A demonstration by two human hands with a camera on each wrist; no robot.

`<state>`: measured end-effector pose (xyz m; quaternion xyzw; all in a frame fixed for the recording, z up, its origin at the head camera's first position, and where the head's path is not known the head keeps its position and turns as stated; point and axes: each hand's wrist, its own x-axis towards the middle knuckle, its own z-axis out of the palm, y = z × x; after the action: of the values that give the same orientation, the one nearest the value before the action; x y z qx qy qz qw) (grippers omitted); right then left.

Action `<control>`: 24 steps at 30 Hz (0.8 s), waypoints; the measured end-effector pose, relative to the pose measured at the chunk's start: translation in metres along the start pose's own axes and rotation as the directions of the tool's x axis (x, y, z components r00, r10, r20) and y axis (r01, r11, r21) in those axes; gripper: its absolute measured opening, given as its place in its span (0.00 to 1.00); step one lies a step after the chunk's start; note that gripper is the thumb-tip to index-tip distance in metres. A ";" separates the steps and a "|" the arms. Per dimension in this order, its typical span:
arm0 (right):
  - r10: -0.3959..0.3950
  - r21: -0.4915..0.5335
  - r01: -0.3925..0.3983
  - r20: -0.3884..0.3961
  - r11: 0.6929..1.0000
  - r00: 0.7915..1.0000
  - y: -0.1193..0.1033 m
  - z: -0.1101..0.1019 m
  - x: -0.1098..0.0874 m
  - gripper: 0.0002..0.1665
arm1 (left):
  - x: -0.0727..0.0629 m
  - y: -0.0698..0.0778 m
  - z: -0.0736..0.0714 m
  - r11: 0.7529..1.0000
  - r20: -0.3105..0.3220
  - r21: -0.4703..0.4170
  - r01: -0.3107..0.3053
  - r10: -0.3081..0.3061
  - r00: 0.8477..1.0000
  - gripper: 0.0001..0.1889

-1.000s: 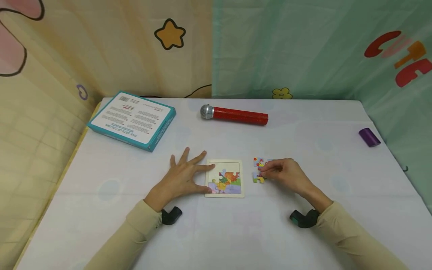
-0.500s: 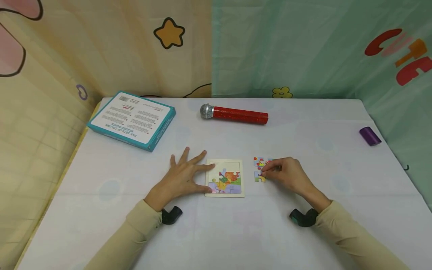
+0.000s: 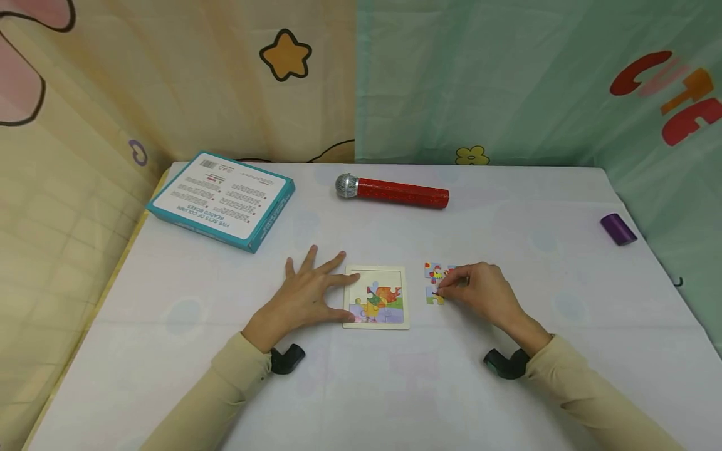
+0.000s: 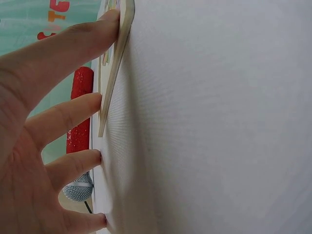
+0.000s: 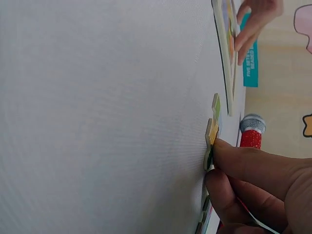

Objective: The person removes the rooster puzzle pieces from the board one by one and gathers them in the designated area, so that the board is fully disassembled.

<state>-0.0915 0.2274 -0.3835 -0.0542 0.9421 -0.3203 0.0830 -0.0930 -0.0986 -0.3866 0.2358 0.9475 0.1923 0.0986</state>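
My left hand (image 3: 299, 304) lies spread, its thumb and index fingertip resting on the left side of a small square wooden puzzle board (image 3: 375, 277). Several joined pieces with a colourful cartoon picture (image 3: 385, 307) fill the lower and right parts of the board; its top and left show bare wood. To the right of the board, my right hand (image 3: 482, 294) pinches a loose puzzle piece (image 5: 212, 131) between thumb and finger, low at the tabletop. More loose pieces (image 3: 434, 270) lie just behind it, partly hidden by the fingers.
Behind the board lies a red toy microphone (image 3: 402, 193) with a silver head. A teal-edged box (image 3: 220, 197) sits at the back left. Near the right table edge is a purple cylinder (image 3: 618, 229). Printed curtains (image 3: 479, 75) stand behind the white table.
The puzzle piece at my right fingertips has shifted very slightly to the right. My left hand and the board have stayed in place.
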 end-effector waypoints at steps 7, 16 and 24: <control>-0.030 -0.005 0.030 -0.033 1.000 0.999 -0.006 0.001 -0.001 0.02 | 0.001 0.000 0.001 1.000 0.010 0.000 0.012 -0.012 1.000 0.39; -0.200 0.028 0.199 0.040 0.980 0.979 -0.047 0.029 0.009 0.11 | 0.000 0.000 0.000 1.000 0.010 0.010 0.012 -0.012 1.000 0.39; -0.247 -0.074 0.253 0.083 0.965 0.965 -0.072 0.052 0.014 0.12 | 0.001 -0.002 0.002 1.000 0.004 0.013 0.003 -0.003 1.000 0.39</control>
<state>-0.0919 0.1377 -0.3817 -0.1878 0.9367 -0.2861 0.0739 -0.0940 -0.0998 -0.3893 0.2352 0.9489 0.1856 0.0994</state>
